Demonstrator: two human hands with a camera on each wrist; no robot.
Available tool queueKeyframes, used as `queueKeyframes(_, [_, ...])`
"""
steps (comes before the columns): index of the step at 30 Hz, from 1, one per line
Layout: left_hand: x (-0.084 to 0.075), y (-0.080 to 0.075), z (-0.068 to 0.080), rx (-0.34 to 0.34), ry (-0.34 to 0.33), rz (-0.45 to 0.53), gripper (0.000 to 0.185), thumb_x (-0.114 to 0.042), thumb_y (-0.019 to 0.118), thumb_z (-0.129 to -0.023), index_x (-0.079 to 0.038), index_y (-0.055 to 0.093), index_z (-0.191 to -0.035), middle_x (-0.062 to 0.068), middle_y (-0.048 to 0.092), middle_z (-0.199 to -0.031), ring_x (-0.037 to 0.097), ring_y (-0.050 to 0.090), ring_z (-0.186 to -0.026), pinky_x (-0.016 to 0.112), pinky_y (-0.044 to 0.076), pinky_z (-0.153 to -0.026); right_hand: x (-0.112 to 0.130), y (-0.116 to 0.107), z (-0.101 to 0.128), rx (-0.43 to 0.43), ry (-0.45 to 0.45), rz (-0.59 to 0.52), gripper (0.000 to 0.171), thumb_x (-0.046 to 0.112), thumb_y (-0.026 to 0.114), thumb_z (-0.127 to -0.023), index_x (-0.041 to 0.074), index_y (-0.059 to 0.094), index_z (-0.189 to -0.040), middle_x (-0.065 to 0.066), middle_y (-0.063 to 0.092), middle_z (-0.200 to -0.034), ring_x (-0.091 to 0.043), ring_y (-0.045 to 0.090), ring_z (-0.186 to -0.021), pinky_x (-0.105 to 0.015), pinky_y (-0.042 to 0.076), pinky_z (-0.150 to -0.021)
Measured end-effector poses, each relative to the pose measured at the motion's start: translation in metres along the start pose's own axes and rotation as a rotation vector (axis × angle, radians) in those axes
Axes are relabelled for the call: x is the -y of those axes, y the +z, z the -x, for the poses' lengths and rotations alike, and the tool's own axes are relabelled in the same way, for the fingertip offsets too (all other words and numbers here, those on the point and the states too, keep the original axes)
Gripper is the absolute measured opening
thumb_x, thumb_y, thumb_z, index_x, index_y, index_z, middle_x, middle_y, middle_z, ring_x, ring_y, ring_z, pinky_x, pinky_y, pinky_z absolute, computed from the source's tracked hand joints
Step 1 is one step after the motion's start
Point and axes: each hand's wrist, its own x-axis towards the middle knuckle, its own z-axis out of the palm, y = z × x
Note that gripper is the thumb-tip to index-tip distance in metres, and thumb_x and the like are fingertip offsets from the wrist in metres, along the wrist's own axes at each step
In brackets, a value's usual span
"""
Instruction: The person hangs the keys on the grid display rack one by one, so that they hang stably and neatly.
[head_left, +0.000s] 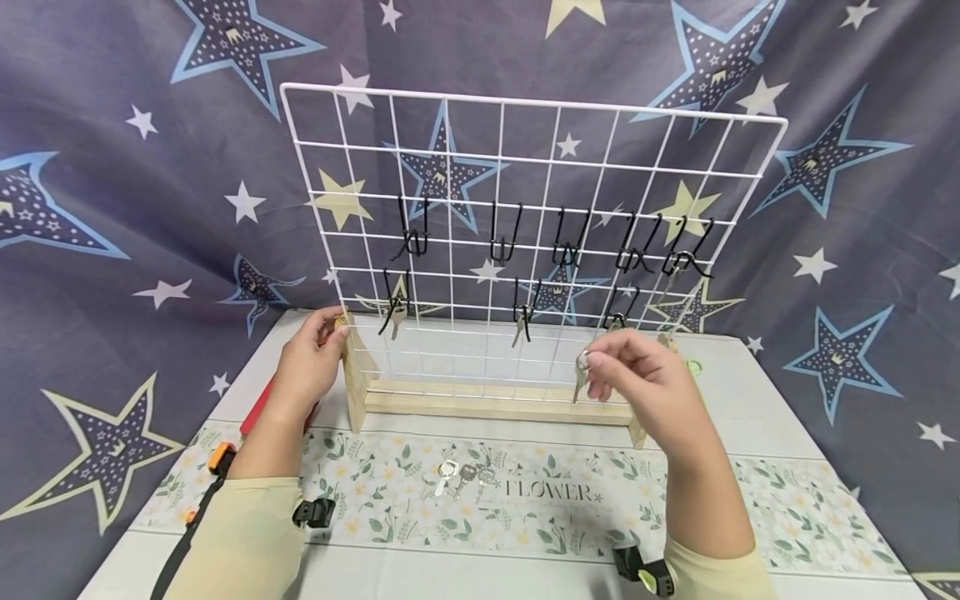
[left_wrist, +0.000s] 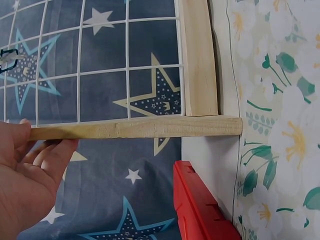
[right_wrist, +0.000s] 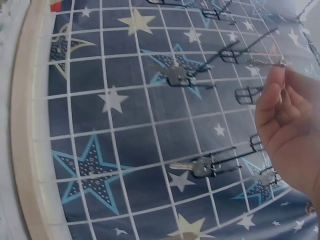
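Red plastic, a tool or case (head_left: 258, 406), lies at the bench's (head_left: 750, 392) left edge, just beside your left hand (head_left: 307, 367); a backward slip of that hand could knock it off. Your left hand has its fingers curled round the wooden side post (head_left: 349, 367) of the wire grid rack (head_left: 525, 225), thumb on one face and fingers on the other, as the left wrist view confirms. Maintain this hold: the rack stands on a narrow wooden base (head_left: 495, 404), and any push against the wire would likely tip it backward. Three loose keys (head_left: 465, 477) lie on the flowered runner (head_left: 525, 500) in front of the base, well apart from both hands; a sleeve dragged across them could sweep them aside. Keys already hang on the black hooks (head_left: 517, 242), one at the lower left (head_left: 395, 312) and one at the centre (head_left: 520, 323); jolting the grid may shake them loose. Your right hand (head_left: 637, 375) pinches a silver key (head_left: 581, 377) between thumb and fingertips, held in the air in front of the rack's lower right and near the hooks there. The pinch is light and near the head of the key, so a bump against a hook tip could twist the key free. The right wrist view is too blurred to show whether the key's hole lines up with a hook.
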Motion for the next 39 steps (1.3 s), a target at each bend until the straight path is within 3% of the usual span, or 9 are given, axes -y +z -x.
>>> queueKeyframes(7, [0.000,-0.001,0.000,0.008,-0.005,0.004,0.042,-0.034,0.047,-0.104,-0.018,0.047,-0.143,0.017,0.057,-0.138,0.032,0.056,-0.121,0.050,0.048,-0.101,0.011,-0.012,-0.006,-0.214,-0.054,-0.122,0.010,-0.006,0.058,-0.094,-0.015,0.058,-0.098,-0.012,0.063,-0.076,-0.019,0.063,-0.063,-0.026,0.056,-0.058])
queueKeyframes(17, [0.001,-0.001,0.000,0.009,-0.010,-0.001,0.043,-0.035,0.047,-0.104,-0.018,0.047,-0.143,0.017,0.056,-0.139,0.033,0.055,-0.123,0.051,0.047,-0.102,0.021,-0.020,-0.021,-0.381,-0.111,-0.261,0.011,-0.009,0.060,-0.092,-0.018,0.057,-0.095,-0.015,0.064,-0.071,-0.021,0.062,-0.056,-0.027,0.056,-0.056])
queueKeyframes(26, [0.000,-0.001,0.001,0.012,-0.012,0.000,0.043,-0.035,0.046,-0.104,-0.019,0.047,-0.144,0.016,0.055,-0.140,0.032,0.054,-0.124,0.050,0.047,-0.102,0.019,-0.022,-0.033,-0.484,-0.134,-0.334,0.013,-0.006,0.063,-0.091,-0.017,0.058,-0.095,-0.016,0.065,-0.071,-0.021,0.063,-0.056,-0.028,0.057,-0.057])
queueKeyframes(33, [0.000,-0.001,0.001,0.013,-0.017,0.002,0.043,-0.035,0.047,-0.104,-0.019,0.047,-0.144,0.016,0.054,-0.141,0.033,0.053,-0.127,0.050,0.046,-0.103,0.016,-0.022,-0.038,-0.503,-0.151,-0.420,0.009,-0.009,0.063,-0.090,-0.016,0.059,-0.094,-0.017,0.067,-0.073,-0.022,0.066,-0.057,-0.029,0.059,-0.057])
queueKeyframes(39, [0.000,-0.001,0.001,0.014,-0.021,0.015,0.043,-0.036,0.047,-0.104,-0.020,0.046,-0.144,0.016,0.054,-0.142,0.033,0.054,-0.127,0.050,0.047,-0.103,0.010,-0.020,-0.041,-0.559,-0.132,-0.328,0.013,-0.003,0.067,-0.089,-0.014,0.062,-0.094,-0.015,0.069,-0.073,-0.021,0.067,-0.057,-0.030,0.059,-0.058])
